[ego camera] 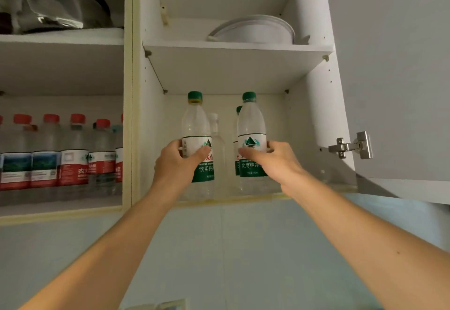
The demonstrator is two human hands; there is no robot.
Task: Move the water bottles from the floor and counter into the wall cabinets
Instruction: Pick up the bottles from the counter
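Your left hand [179, 161] grips a clear, glossy plastic bottle [196, 124] with a matt green cap and a smooth printed label. Your right hand [272, 157] grips its twin [252, 124], same clear plastic and green cap. Between them, farther back, a clear bottle [216, 139] with a pale cap. Cabinet shelf [238, 49]: smooth matt white laminate board. Plates [255, 31] on it look white and glossy. Right, a shiny metal hinge [350, 146]. Left compartment: clear plastic bottles with red caps [75, 149]; above, a reflective metal bowl [65, 5]. Wall [243, 249] below looks smooth and pale.
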